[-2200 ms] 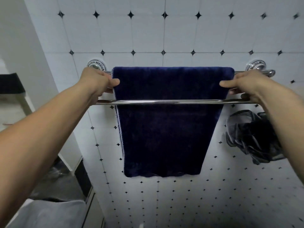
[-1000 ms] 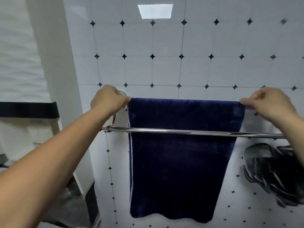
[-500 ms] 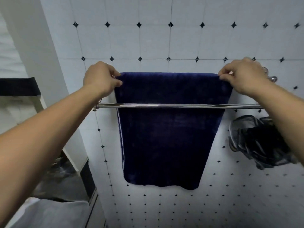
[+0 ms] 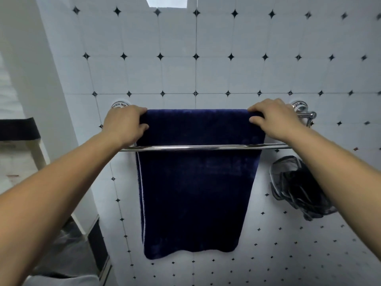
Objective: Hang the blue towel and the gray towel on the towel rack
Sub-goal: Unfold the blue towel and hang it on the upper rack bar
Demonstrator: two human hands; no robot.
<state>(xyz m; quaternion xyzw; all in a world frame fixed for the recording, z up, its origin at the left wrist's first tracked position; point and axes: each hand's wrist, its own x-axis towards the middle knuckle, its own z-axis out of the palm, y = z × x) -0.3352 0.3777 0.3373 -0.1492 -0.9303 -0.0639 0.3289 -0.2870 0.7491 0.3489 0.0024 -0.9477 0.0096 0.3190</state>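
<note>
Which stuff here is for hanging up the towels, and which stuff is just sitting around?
For the job: blue towel, towel rack, left hand, right hand.
Just around: dark mesh bundle on the wall, tiled wall. The gray towel isn't clearly visible.

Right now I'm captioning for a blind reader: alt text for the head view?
Left hand and right hand grip the top corners of a blue towel draped over the towel rack on a tiled wall.
</note>
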